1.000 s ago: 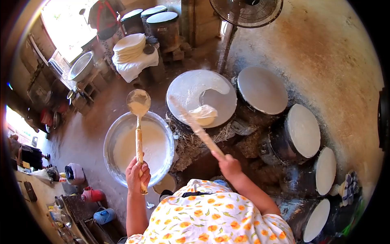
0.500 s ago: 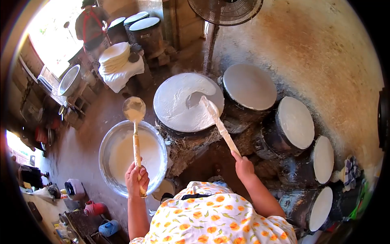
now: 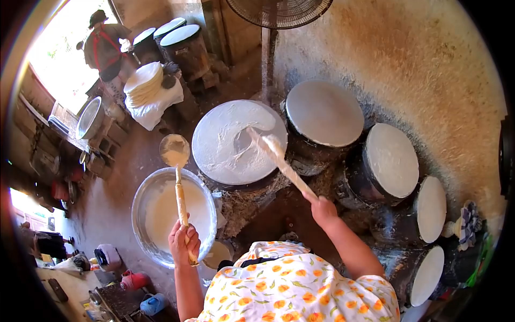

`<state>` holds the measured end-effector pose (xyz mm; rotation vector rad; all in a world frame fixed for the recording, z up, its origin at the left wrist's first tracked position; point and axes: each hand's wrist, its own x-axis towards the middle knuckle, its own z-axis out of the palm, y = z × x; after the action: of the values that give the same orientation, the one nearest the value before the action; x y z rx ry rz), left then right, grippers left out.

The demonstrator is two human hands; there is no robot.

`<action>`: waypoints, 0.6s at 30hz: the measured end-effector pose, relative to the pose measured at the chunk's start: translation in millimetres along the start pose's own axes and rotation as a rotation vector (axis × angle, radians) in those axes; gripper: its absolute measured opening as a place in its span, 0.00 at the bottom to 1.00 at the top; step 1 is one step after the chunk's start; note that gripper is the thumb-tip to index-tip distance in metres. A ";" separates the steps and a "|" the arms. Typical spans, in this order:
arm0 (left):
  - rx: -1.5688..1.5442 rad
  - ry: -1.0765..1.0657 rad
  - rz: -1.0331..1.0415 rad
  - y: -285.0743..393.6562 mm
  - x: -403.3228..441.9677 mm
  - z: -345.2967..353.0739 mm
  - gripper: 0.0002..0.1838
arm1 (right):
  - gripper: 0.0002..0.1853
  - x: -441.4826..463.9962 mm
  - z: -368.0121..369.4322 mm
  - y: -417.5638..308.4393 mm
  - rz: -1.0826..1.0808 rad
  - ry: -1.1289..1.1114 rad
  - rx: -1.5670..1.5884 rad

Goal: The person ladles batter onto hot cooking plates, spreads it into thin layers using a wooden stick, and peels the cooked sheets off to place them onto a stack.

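My left hand (image 3: 184, 241) is closed round the handle of a ladle (image 3: 181, 198). The ladle's bowl, coated with pale batter, is over the far rim of a metal basin (image 3: 140, 231) of creamy batter (image 3: 179, 206). My right hand (image 3: 322, 210) grips a flat wooden spatula (image 3: 287, 170). Its batter-smeared blade is over a round white griddle (image 3: 214, 161), with a lump of batter at the blade's edge. Wet batter lies on the griddle in a curved, swirled ridge; whether the blade touches it, I cannot tell.
Several round-topped drum stoves (image 3: 324, 112) curve along the wall to my right. A stack of flatbreads (image 3: 144, 86) sits on a white cloth at the back left, near another person (image 3: 106, 48). A fan (image 3: 279, 12) stands behind the griddle.
The spatula blade has swung left across the griddle and now carries a lump of batter on its edge. The ladle stays in nearly the same place. The view has shifted slightly.
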<state>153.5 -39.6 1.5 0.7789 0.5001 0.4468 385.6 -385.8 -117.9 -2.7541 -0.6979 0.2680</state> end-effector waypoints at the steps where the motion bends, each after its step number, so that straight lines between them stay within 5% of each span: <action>1: 0.003 0.000 0.002 -2.5 1.9 2.4 0.18 | 0.25 24.2 -0.5 -0.4 -0.003 0.027 0.021; 4: -0.003 0.028 -0.004 -6.7 7.3 11.3 0.18 | 0.25 64.7 -7.0 -15.8 0.011 0.055 0.146; 6: -0.002 0.043 0.015 -8.3 8.9 15.4 0.18 | 0.25 65.0 -4.1 -15.5 -0.187 0.007 0.354; 8: 0.000 0.053 0.029 -6.2 7.0 18.6 0.18 | 0.25 40.3 -19.2 -0.4 -0.323 -0.051 0.171; 13: 0.002 0.111 0.069 -11.9 -2.6 24.7 0.19 | 0.25 81.6 -7.6 50.4 -0.172 0.046 0.048; 17: 0.047 0.137 0.062 -13.8 -7.5 32.5 0.19 | 0.23 183.0 -19.7 7.0 -0.130 0.043 0.256; 18: -0.153 0.050 -0.004 -9.9 -8.8 34.1 0.20 | 0.24 202.0 -24.3 -7.1 -0.138 0.004 0.286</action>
<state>168.1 -69.3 17.0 0.6210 0.5080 0.4955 563.4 -286.5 -114.6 -2.4241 -0.7783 0.3066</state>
